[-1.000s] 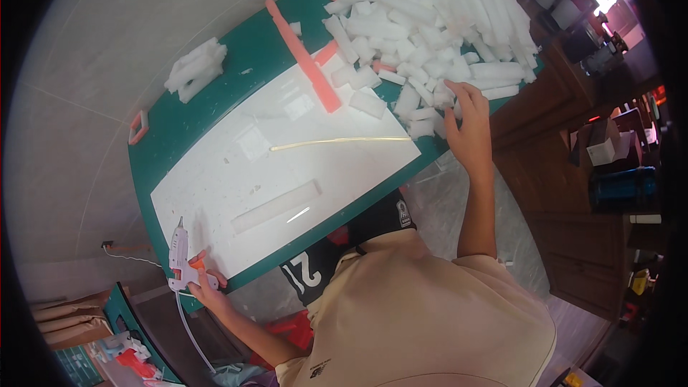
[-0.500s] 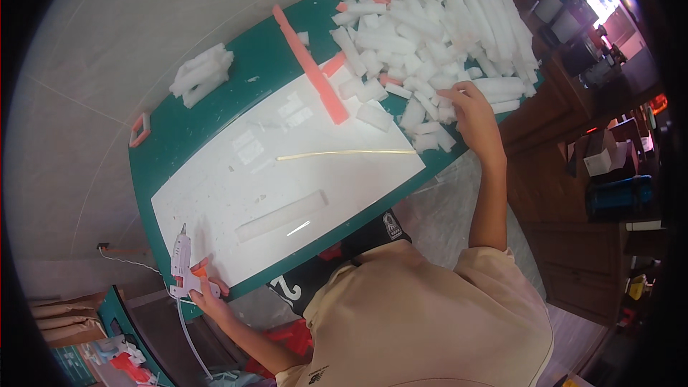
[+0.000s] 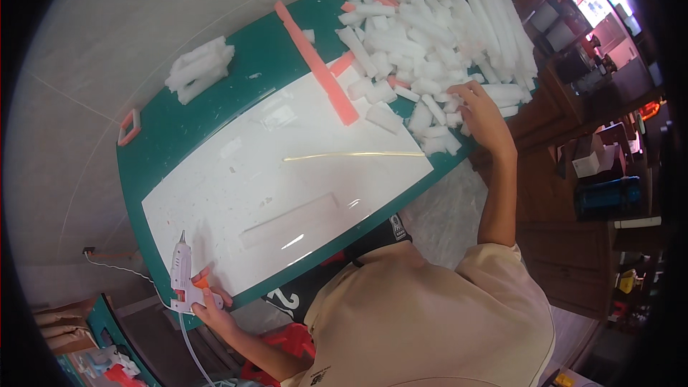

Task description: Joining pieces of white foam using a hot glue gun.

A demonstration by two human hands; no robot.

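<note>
Gripping a lilac, orange-triggered glue gun (image 3: 181, 266), the left hand (image 3: 215, 308) curls, right hand (image 3: 481, 112) half-open, hold unclear.

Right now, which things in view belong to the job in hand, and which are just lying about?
In use, it appears:
glue gun, held by the left hand
white foam pieces, at the fingertips of the right hand

Lying about, untouched:
pink strip
thin yellowish stick on the white sheet
small pink frame

Left fingers (image 3: 209, 299) around lilac glue gun (image 3: 182, 271), right fingers (image 3: 466, 89) at white foam pieces (image 3: 423, 46)
</note>
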